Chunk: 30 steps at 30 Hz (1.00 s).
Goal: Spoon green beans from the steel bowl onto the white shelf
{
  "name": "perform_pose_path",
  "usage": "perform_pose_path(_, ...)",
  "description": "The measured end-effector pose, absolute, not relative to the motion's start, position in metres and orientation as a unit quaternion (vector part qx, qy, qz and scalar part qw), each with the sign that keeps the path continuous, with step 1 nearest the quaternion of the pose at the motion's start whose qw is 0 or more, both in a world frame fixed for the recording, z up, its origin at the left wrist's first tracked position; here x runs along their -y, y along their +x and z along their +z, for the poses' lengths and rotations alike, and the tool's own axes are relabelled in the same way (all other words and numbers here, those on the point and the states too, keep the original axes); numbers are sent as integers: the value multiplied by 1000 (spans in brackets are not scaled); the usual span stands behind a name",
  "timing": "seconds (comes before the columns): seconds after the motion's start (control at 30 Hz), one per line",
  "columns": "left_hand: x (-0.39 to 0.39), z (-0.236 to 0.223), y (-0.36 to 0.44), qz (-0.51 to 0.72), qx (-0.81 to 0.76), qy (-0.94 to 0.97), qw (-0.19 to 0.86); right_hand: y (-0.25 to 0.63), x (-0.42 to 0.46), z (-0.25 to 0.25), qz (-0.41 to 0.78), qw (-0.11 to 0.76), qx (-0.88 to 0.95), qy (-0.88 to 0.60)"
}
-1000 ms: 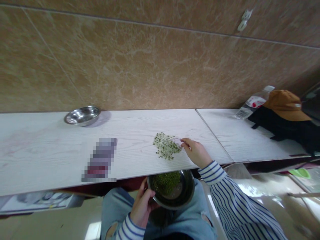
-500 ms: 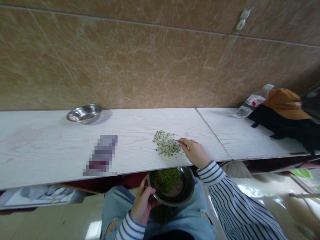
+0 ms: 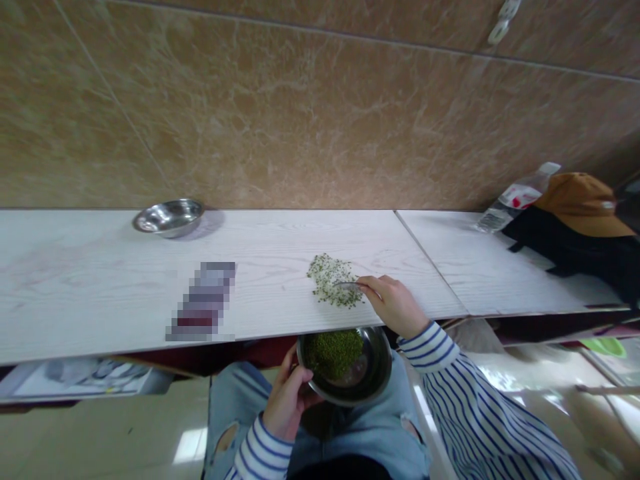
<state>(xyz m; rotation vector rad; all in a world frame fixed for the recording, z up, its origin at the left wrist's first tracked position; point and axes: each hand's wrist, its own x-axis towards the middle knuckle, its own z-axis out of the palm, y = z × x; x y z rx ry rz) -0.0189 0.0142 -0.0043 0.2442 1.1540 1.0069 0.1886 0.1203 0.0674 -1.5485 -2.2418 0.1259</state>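
Observation:
My left hand (image 3: 289, 395) grips the left rim of a steel bowl (image 3: 383, 377), thumb on top. The bowl is at lap height under the table's front edge, with many small green beans (image 3: 334, 353), like mung beans, heaped on its left side. On the white table a thin spread of white grains mixed with green beans (image 3: 330, 270) lies above the bowl. My right hand (image 3: 393, 303) is closed around the handle of a slim metal spoon (image 3: 349, 285). The spoon's far end lies in the spread, and its exact shape is hard to make out.
A second steel bowl (image 3: 170, 219) stands at the back left by the wall. A pixelated flat object (image 3: 205, 300) lies nearer on the left. At the right are a plastic bottle (image 3: 517, 198), a brown cap (image 3: 577, 200) and a black bag (image 3: 560, 250). The table's front edge runs just above the held bowl.
The spoon has moved slightly toward the near side of the spread and reaches further left into it. The whole view has shifted slightly. My left hand still holds the bowl.

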Motion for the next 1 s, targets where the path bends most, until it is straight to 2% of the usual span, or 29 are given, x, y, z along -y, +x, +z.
perform_pose_path(0.43,-13,-5,-18,457,-518,110,715,188,-114,87,39,155,874,-459)
perform_pose_path(1.0,-13,-4,-18,470,-540,81,694,187,-136,82,10,148,857,-493)
